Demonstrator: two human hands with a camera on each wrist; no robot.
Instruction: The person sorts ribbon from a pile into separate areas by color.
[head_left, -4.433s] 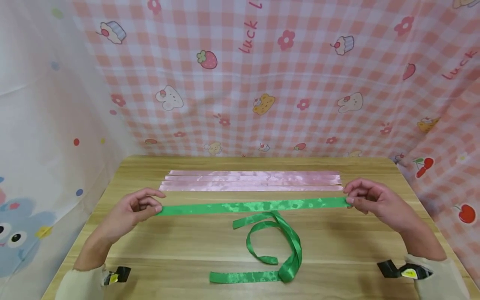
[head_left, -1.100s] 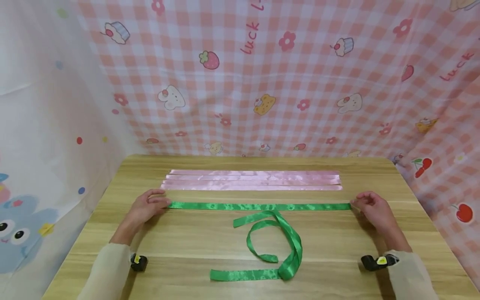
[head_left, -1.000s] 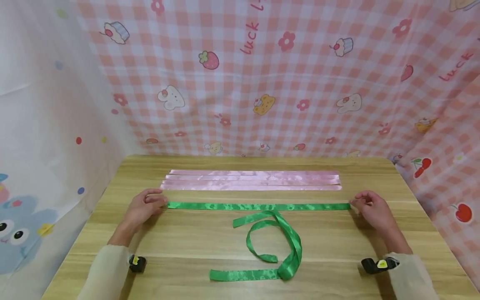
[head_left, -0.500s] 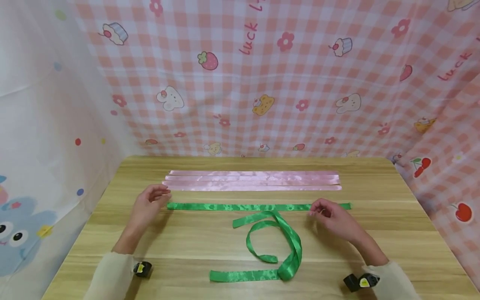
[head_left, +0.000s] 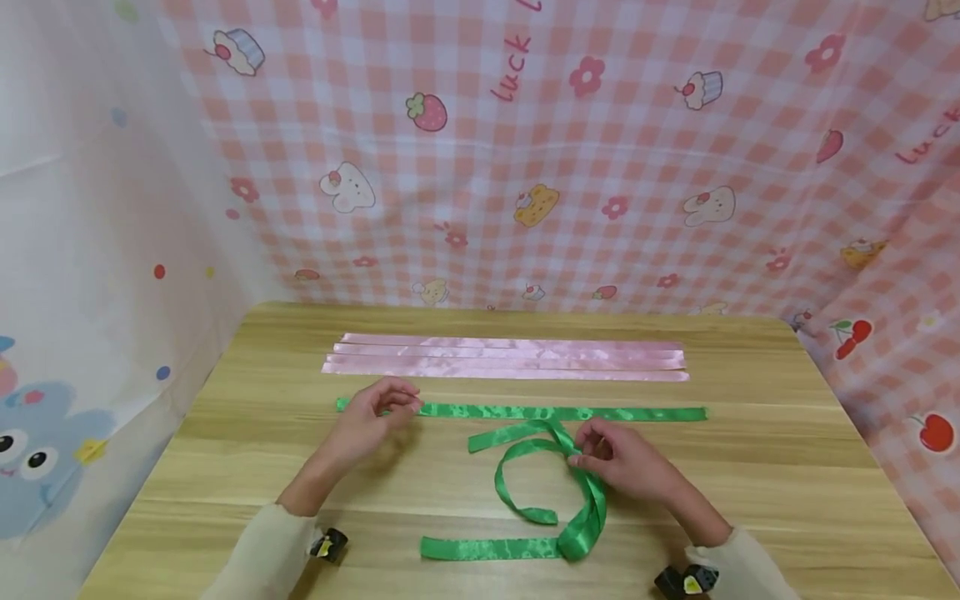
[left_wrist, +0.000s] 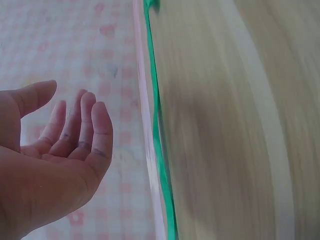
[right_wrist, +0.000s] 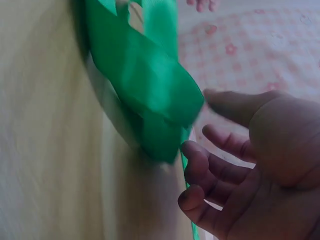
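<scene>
My left hand (head_left: 375, 417) hovers over the left part of a straight green ribbon (head_left: 630, 414) that lies flat across the table. In the left wrist view its fingers (left_wrist: 101, 130) are relaxed and hold nothing. My right hand (head_left: 622, 458) is at the upper bend of the loose, looped green ribbons (head_left: 495, 549) near the table's middle. In the right wrist view the thumb comes close to the ribbon's (right_wrist: 145, 85) edge, and the fingers are loosely bent with a gap to the thumb. Whether the thumb touches the ribbon I cannot tell.
Several pink ribbons (head_left: 510, 354) lie side by side farther back on the wooden table (head_left: 225, 483). A pink checked cloth (head_left: 480, 150) hangs behind the table, and a white printed cloth (head_left: 90, 250) hangs at the left.
The straight green ribbon was stretched between both hands, then laid down and let go. My right hand has moved left and down to the looped ribbons; my left hand has moved right.
</scene>
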